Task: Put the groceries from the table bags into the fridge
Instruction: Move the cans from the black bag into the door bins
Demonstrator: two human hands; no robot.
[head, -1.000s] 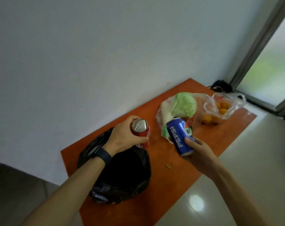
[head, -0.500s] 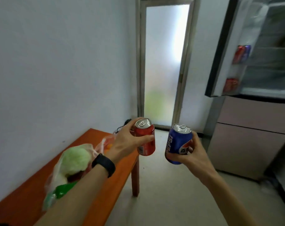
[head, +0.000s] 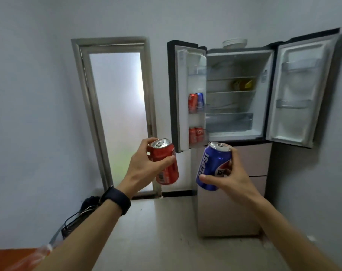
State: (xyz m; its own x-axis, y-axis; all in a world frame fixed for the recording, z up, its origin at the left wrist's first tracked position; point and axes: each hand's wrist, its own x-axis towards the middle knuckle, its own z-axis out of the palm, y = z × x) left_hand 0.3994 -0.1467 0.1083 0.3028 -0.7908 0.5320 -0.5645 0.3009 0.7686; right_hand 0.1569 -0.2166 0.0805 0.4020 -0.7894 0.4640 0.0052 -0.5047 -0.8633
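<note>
Two soda cans being carried toward the open fridge

The left hand (head: 146, 169) is wrapping thumb and fingers round the red can (head: 167, 167) at centre frame, while the right hand (head: 230, 178) is curling round the lower body of the blue can (head: 211, 165) just right of it. The cans are being held apart, each tilted, below the fridge (head: 234, 122) in the upper right. Both are likely feeling fairly heavy, rigid and smooth, perhaps slick. A firm hold around the mid-body is probably suiting them best.
</note>
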